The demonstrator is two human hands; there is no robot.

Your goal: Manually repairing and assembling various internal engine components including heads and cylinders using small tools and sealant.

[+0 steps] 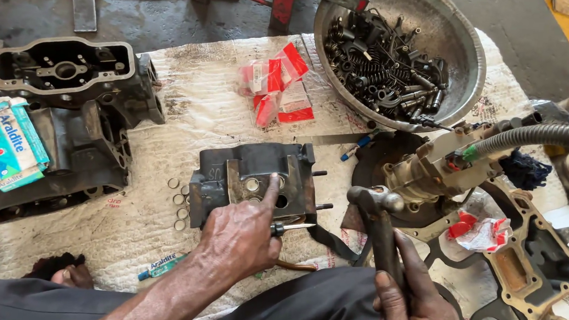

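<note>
A dark metal cylinder head [240, 170] lies on a white woven sack [187, 105] in front of me. My left hand [241, 234] rests on it, the index fingertip pressing next to a round silvery plug [253, 184] in its face. The same hand grips a small tool [296, 227] whose thin metal shank sticks out to the right under the palm. My right hand [415, 309] is closed around the dark handle of a hammer; the hammer's steel head [373, 199] hovers just right of the cylinder head.
A metal bowl [465, 52] of springs and bolts stands at the back. Red-and-white packets [280, 85] lie beside it. An engine casing [66, 95] and a teal packet [2, 141] sit at left. Several small discs [176, 202], a gasket [526, 267] and a corrugated hose [550, 137] lie around.
</note>
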